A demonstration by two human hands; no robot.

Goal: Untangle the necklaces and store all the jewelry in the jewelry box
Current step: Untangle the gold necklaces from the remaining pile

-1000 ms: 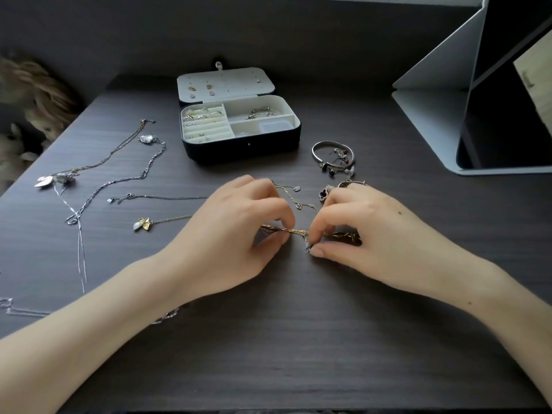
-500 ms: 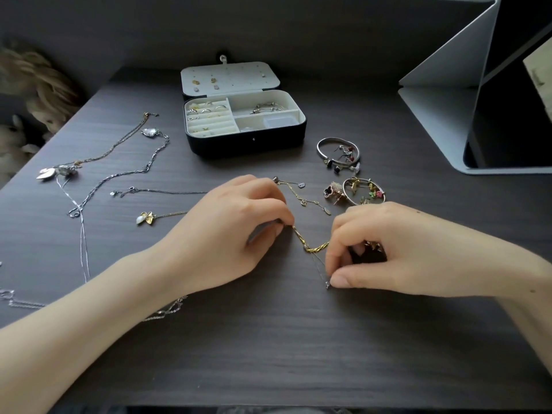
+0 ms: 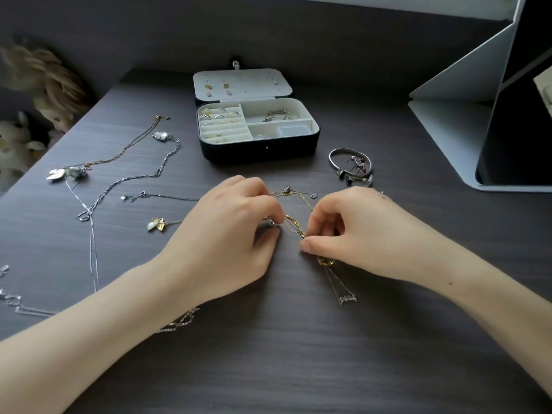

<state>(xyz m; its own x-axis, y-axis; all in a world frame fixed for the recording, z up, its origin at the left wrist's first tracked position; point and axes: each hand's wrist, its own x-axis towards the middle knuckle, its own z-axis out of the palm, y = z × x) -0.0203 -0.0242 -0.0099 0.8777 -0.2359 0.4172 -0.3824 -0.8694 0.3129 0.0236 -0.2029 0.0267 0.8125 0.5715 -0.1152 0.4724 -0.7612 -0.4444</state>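
A tangle of gold chain (image 3: 294, 227) lies at the middle of the dark table, between my hands. My left hand (image 3: 227, 234) pinches one end of it with curled fingers. My right hand (image 3: 355, 231) pinches the chain at its other side, thumb tip on the table. A thin silver necklace with a small pendant (image 3: 347, 298) trails out below my right hand. The open jewelry box (image 3: 258, 149) stands behind, with rings and bangles inside. Several necklaces (image 3: 131, 180) lie spread out at the left.
A silver bangle (image 3: 336, 158) with small earrings inside it lies right of the box. A gold leaf pendant (image 3: 157, 225) sits by my left hand. A folded grey stand with a dark screen (image 3: 507, 130) fills the right. Plush toys (image 3: 18, 135) sit beyond the table's left edge.
My right hand has moved back toward my left hand and up the gold chain. The silver pendant necklace now lies pulled out below my right hand.
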